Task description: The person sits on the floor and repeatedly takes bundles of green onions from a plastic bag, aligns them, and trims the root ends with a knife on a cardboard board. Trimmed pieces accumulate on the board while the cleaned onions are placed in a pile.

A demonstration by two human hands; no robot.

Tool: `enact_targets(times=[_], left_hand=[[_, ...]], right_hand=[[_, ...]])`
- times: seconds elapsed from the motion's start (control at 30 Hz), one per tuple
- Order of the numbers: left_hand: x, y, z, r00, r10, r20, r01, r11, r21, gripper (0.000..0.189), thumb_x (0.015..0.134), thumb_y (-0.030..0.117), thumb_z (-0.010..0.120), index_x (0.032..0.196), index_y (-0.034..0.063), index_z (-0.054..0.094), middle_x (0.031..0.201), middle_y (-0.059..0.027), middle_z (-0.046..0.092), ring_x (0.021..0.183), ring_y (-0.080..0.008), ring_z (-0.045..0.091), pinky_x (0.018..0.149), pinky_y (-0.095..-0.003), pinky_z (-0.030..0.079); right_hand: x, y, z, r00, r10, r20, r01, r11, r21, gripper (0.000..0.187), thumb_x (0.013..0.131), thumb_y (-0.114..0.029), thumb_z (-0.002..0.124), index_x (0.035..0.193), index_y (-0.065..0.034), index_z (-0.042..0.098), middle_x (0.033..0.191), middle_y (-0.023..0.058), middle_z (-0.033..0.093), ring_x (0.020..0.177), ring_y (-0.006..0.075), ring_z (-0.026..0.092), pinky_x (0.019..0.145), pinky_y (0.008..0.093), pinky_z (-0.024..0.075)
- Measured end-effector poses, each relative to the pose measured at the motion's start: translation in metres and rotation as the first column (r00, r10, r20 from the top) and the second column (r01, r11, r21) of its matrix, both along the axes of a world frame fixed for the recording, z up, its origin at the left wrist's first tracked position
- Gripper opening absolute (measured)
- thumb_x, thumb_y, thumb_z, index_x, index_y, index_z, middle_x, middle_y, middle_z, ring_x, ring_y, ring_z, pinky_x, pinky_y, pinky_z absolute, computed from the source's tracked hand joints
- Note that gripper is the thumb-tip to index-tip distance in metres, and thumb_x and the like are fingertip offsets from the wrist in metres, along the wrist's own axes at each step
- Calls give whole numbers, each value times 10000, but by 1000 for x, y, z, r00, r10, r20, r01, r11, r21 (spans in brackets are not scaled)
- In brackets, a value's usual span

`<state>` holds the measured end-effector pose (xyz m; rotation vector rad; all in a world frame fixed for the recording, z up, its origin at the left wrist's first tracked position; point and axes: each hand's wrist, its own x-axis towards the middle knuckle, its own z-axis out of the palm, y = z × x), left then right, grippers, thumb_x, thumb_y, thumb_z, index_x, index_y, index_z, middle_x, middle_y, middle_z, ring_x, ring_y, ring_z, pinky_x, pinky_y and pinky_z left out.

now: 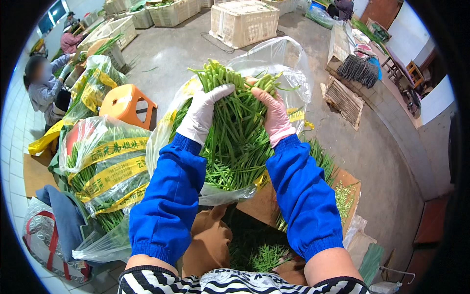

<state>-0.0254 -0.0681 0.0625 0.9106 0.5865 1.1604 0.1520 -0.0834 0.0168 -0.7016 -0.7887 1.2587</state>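
My left hand point(201, 110), in a white glove, grips a thick bundle of green garlic chives point(220, 78) near the cut ends. The stalk ends point away from me, and the leaves hang towards my body. In a pink glove, my right hand point(276, 115) pinches a smaller bunch of chives point(268, 83) between thumb and fingers, close beside the first. Both hands are above an opened clear plastic bag point(302, 75) that holds more loose chives point(235, 172). Some of my right fingers are hidden behind the stalks.
A tied bag of greens point(121, 165) lies at left, with an orange stool point(121, 101) beyond it. Cut pieces lie on cardboard point(352, 180) at right. White crates point(244, 24) stand ahead. A co-worker point(47, 88) sits at far left. A wooden slatted board point(343, 103) lies at right.
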Motion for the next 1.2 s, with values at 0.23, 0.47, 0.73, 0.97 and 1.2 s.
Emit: enact_targets(times=[0.23,0.47,0.73,0.97,1.2], left_hand=[[10,-5,-4,961,62,-271,39,934,354,395,785,147,762,1124,25,599,999,-50,661,893,-129,627,803,-292,518],[-26,7,-20,984,139,-114,-132,989,69,262,850,165,690,1076,38,648,969,-68,673,848,-167,652,752,-308,537],[-108,46,29,891,451,-43,-436,879,193,244,850,212,688,1036,56,661,968,-55,671,878,-170,639,819,-313,503],[-201,26,163,646,763,28,-666,545,509,287,913,209,570,1111,8,622,1062,-137,661,946,-254,664,793,-371,565],[-121,-62,184,539,842,-15,-209,151,966,448,827,-66,619,1206,172,631,1227,-99,593,1100,-200,598,870,-273,536]], right_hand=[[-13,-8,5,973,-168,160,156,984,84,238,824,-93,740,1052,-52,687,983,41,695,878,124,626,824,281,501],[-65,-6,11,907,-260,331,192,956,224,283,798,-154,751,1041,-29,677,985,33,692,881,120,620,840,283,498],[6,72,-9,925,-354,135,376,905,-200,372,805,-357,647,990,-36,681,853,74,635,773,190,557,738,335,443],[82,73,-66,850,-86,520,322,866,-383,737,807,-504,688,1339,-22,522,1414,189,465,1287,281,446,1064,390,334],[20,-132,56,572,-503,648,412,859,303,639,866,-507,634,1268,-16,558,1164,157,648,1076,321,615,921,426,483]])
